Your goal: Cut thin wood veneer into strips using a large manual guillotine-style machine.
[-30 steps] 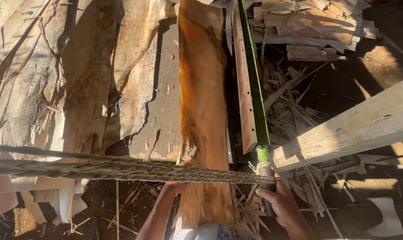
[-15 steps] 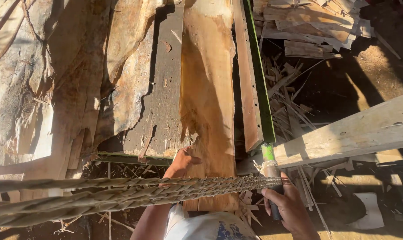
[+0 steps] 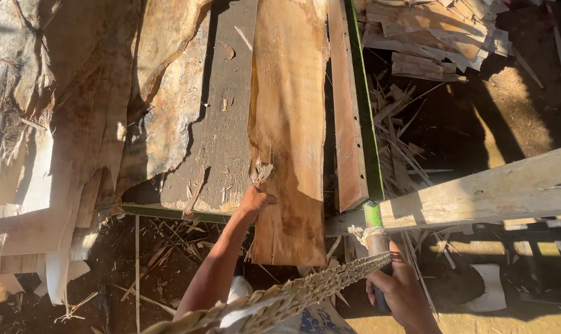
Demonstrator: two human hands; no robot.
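Orange-brown veneer sheet [image 3: 288, 142], head view: my left hand [image 3: 256, 201] has come up from under the hat brim since a second ago and now pinches its torn near-left edge. My right hand [image 3: 399, 289] stays wrapped around the green-handled tool [image 3: 374, 230], just right of the sheet.

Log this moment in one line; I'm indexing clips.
left hand: on wooden plank edge | right hand: gripping green-tipped handle | braided rope: foreground

**Head camera looks straight down on sawmill bench**

A single head-worn view looks steeply down from above, close over the person's arms, onto a plank [image 3: 290, 130] on the bench [image 3: 222, 154], with littered ground along the right and bottom edges.
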